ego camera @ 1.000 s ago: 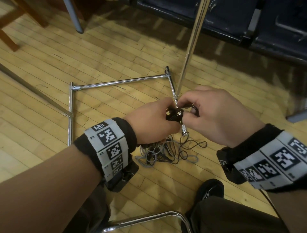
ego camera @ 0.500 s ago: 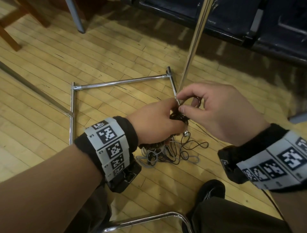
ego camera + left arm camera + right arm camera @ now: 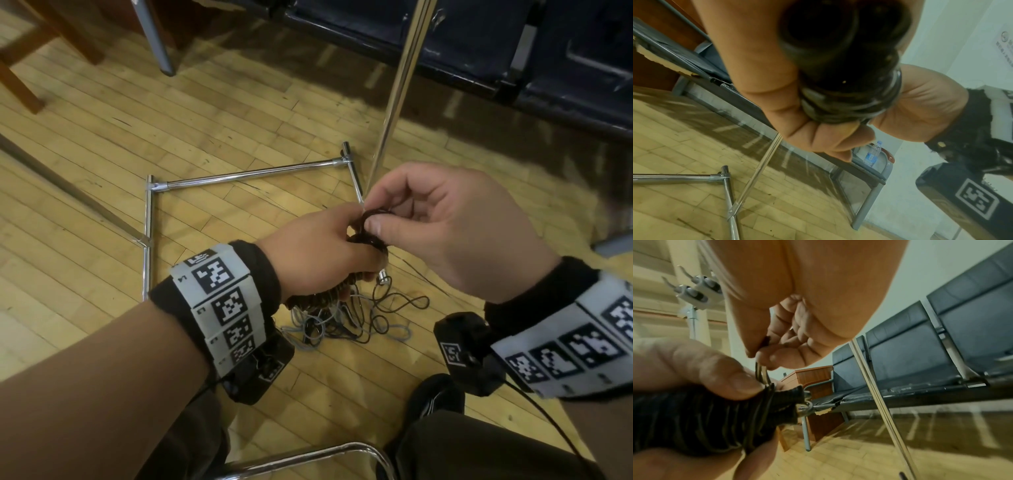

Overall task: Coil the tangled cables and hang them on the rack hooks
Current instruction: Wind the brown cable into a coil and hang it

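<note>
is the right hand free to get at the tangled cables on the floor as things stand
Probably not yet: the right hand pinches a loop of the black coiled cable that the left hand holds. The tangled cables lie uncovered below.

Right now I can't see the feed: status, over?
Left hand grips coiled black cable. Right hand pinches its loop. Tangle on floor. Hooks unobstructed.

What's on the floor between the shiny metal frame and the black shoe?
In the head view, a tangled pile of thin black and grey cables lies on the wooden floor between the chrome tube frame and the black shoe.
</note>
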Tool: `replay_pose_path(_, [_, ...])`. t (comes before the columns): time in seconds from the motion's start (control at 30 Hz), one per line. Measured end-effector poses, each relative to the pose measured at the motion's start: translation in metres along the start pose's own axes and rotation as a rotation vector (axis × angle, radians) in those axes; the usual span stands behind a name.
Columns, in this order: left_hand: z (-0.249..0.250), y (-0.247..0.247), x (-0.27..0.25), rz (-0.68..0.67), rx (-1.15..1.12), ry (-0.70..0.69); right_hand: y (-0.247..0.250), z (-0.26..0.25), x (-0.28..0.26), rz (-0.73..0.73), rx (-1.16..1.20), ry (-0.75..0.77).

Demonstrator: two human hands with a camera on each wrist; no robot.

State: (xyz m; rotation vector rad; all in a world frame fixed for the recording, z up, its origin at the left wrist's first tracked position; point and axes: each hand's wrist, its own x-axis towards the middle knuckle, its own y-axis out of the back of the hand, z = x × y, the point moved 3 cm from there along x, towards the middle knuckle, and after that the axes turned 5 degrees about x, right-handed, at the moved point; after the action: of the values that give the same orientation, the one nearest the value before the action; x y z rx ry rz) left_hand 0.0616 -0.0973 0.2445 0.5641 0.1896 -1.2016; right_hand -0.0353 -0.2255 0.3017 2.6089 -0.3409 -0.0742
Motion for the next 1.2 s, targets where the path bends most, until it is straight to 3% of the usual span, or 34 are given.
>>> replay_pose_path(0.1, [-0.001,0.0,-0.001,0.003,0.036,-0.01,0.003,0.002,0.001,-0.074,0.119,-0.085])
replay_pose_path(0.27, [-0.002,0.001,-0.002,-0.023,0.012,0.003,0.01,0.0,0.001,-0.119,0.067,-0.077])
replay_pose_path(0.43, [-0.002,0.006,-0.005,-0.017,0.014,0.067,0.018,0.003,0.002,-0.069,-0.384,0.004])
replay_pose_path(0.73, [0.004,0.002,-0.008,0.0,0.22,-0.004,0.017,0.024,0.013,-0.076,-0.707,-0.043])
replay_pose_path(0.9, [0.002,0.004,-0.009,0.013,0.269,-0.004,0.01,0.023,0.013,-0.086,-0.67,-0.014])
replay_pose_path(1.2, [0.002,0.007,-0.007,0.03,0.196,0.006,0.001,0.014,0.008,-0.045,-0.314,-0.018])
